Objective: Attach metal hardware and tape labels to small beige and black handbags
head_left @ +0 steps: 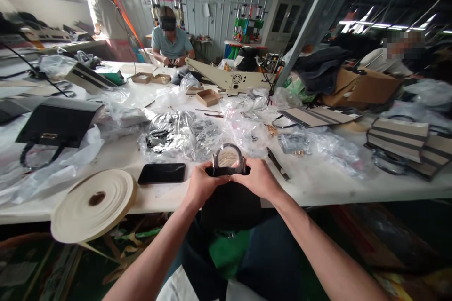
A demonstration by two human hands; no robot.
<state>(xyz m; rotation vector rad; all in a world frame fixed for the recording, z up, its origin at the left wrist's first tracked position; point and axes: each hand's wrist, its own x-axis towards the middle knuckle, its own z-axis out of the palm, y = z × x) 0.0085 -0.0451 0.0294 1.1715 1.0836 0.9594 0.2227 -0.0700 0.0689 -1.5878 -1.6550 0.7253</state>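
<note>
A black handbag [231, 207] is held upright at the table's front edge, over my lap. Its dark curved handle [240, 151] arches up between my hands, with metal fittings at the ends. My left hand [206, 181] is closed around the bag's top left corner, thumb pointing inward. On the opposite corner, my right hand [259, 176] grips the same top edge. Both thumbs meet near the middle, where a small metallic spot shows between them. The fingers behind the bag are hidden. Left of the bag lies a black phone [161, 173].
A roll of cream tape [94, 204] overhangs the front edge at left. Plastic wrapping [183, 134] covers the middle. Another black handbag [58, 124] lies far left, striped panels [399, 136] lie right. A dark narrow tool [278, 163] is near my right hand. A co-worker [171, 42] sits opposite.
</note>
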